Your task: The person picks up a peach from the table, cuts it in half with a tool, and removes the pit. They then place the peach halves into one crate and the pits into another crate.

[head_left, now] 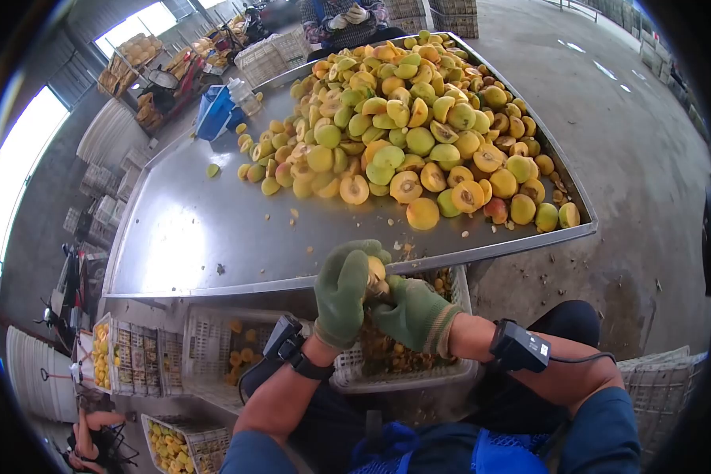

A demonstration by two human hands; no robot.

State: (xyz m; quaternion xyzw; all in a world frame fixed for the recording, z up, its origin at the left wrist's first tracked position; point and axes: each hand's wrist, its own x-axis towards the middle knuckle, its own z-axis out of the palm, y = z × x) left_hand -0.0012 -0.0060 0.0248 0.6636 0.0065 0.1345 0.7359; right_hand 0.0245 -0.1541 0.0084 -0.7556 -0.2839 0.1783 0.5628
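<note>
In front of my chest, just off the near edge of the metal table (166, 245), my two green-gloved hands meet. My left hand (344, 291) is closed around a yellow peach half (376, 271). The fingers of my right hand (415, 313) are curled against that peach half from the other side. A small dark, shiny bit shows between the hands; whatever my right hand grips is mostly hidden. Beyond them, a large heap of halved yellow-green peaches (387, 118) covers the table's far and right parts, several with brown hollows facing up.
A crate of brown scraps (403, 385) stands below my hands. Left of it is a crate holding a few peach halves (205, 347); fuller crates (138, 359) stand farther left. A blue basket (216, 113) sits on the table's far left. Another gloved person (346, 17) works opposite.
</note>
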